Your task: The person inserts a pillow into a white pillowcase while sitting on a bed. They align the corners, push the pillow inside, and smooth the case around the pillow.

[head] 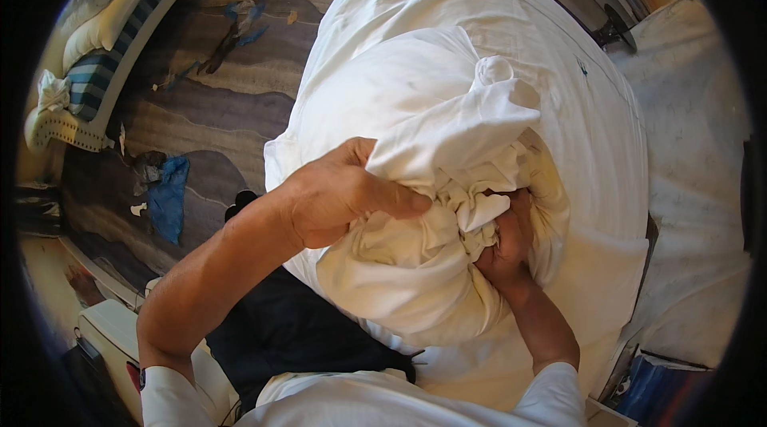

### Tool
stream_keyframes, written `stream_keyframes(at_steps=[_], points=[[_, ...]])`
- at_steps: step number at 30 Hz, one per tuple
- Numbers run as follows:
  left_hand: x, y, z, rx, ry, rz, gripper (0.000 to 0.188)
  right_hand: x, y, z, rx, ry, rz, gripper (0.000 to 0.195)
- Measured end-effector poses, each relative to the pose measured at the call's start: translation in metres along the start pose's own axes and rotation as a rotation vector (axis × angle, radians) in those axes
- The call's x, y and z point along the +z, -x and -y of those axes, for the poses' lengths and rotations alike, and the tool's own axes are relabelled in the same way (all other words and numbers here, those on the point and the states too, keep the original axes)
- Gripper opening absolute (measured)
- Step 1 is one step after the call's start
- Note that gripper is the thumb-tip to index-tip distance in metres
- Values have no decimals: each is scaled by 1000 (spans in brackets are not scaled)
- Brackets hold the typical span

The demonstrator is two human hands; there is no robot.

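A bulky bundle of white cloth, apparently a stuffed cover, lies across a bed with a white sheet. My left hand grips a fold of the gathered fabric, thumb on top. Lower right, my right hand clutches the crumpled cloth, its fingertips partly hidden among the folds. Between the two hands the material is bunched and wrinkled. A twisted knot of fabric sticks up at the bundle's far right corner.
At left stands a bench with striped blue upholstery and a pale pillow. A blue plastic bag and scraps litter the patterned carpet. A dark round-based object sits beyond the bed's right edge.
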State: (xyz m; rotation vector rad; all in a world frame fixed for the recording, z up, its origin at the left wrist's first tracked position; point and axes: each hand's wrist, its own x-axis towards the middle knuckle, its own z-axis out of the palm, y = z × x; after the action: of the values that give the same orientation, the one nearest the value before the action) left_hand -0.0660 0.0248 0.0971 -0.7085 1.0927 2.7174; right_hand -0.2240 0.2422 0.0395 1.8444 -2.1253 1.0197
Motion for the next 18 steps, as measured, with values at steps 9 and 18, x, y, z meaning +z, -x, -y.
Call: stream_keyframes(at_steps=[9,18], points=[[-3,-5,4,70,109,95,39,1,2,4,-6,28,-69,35],[0,7,-4,-112,-585,-49,86,14,2,3,-86,36,-73,33]])
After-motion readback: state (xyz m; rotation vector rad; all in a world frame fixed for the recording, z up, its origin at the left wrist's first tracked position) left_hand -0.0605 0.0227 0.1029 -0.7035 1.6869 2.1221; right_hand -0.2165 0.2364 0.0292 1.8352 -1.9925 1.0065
